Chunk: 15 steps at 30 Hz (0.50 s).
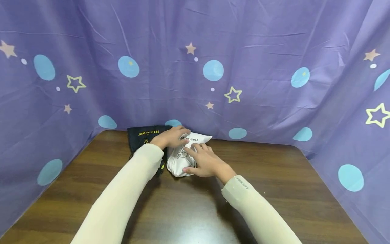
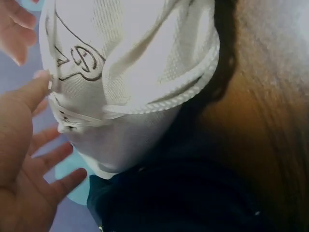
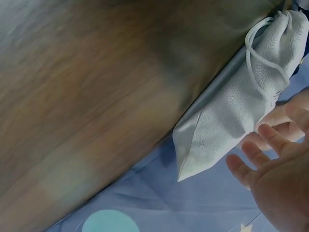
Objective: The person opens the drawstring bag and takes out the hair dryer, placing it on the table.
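A white drawstring bag (image 1: pixel 175 165) with dark printed lettering lies near the back of the table. My left hand (image 1: pixel 172 136) is over its upper left side, and in the left wrist view the thumb (image 2: pixel 38 87) appears to touch the bag's edge while the other fingers are spread. From the right, my right hand (image 1: pixel 205 162) reaches over the same bag with fingers extended; whether they touch it I cannot tell. In the right wrist view the bag's pointed corner and white cord (image 3: pixel 263 60) show. What the bag contains is hidden.
Left of the white bag lies a black pouch (image 1: pixel 134 138) with yellow "Hair Dryer" lettering, partly covered by the left arm. The brown wooden table (image 1: pixel 259 162) meets a purple curtain (image 1: pixel 259 115) with stars and blue spots at the back.
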{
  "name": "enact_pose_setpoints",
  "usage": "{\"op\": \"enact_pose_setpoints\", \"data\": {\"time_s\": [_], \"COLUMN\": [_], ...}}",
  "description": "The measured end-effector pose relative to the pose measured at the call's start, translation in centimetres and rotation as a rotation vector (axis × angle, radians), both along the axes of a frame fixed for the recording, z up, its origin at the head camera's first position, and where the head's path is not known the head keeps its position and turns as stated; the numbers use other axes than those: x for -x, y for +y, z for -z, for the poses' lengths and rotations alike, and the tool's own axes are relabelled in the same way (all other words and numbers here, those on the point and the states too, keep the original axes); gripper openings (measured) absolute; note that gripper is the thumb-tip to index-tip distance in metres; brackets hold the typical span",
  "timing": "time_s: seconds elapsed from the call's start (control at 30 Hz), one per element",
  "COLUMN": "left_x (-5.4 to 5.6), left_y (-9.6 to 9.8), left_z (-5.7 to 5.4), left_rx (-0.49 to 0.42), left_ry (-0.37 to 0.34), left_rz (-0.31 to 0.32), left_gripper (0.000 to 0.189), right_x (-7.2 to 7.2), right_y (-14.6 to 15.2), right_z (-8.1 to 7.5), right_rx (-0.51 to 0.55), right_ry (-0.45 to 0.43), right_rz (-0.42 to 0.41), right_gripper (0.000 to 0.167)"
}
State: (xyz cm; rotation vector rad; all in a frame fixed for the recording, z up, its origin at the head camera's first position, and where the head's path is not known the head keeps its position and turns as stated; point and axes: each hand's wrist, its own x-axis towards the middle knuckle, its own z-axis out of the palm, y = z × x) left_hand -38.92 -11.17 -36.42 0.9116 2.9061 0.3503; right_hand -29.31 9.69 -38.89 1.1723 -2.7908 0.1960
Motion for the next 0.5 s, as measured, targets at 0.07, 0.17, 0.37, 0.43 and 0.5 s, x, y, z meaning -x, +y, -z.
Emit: {"op": "enact_pose_setpoints", "data": {"time_s": [0.07, 0.17, 0.37, 0.43, 0.5], "left_x": [0.3, 0.6, 0.9, 0.8, 0.8], "left_y": [0.0, 0.0, 0.2, 0.4, 0.6], "left_z": [0.1, 0.4, 0.7, 0.6, 0.5], "left_rx": [-0.003, -0.008, -0.028, -0.036, -0.038], "left_ry": [0.008, 0.039, 0.067, 0.069, 0.071], "left_rz": [0.022, 0.062, 0.096, 0.087, 0.075], "left_gripper": [0.056, 0.052, 0.045, 0.044, 0.044], "right_x": [0.1, 0.2, 0.3, 0.4, 0.6], "right_y": [-0.5, -1.1, -1.9, -2.1, -2.2], "right_z": [0.1, 0.4, 0.7, 0.7, 0.8], "right_rx": [-0.008, -0.03, -0.093, -0.103, -0.102], "right_ry": [-0.009, -0.014, 0.017, 0.032, 0.042], "right_rz": [0.001, 0.013, 0.03, 0.039, 0.05], "right_gripper": [0.08, 0.08, 0.079, 0.076, 0.074]}}
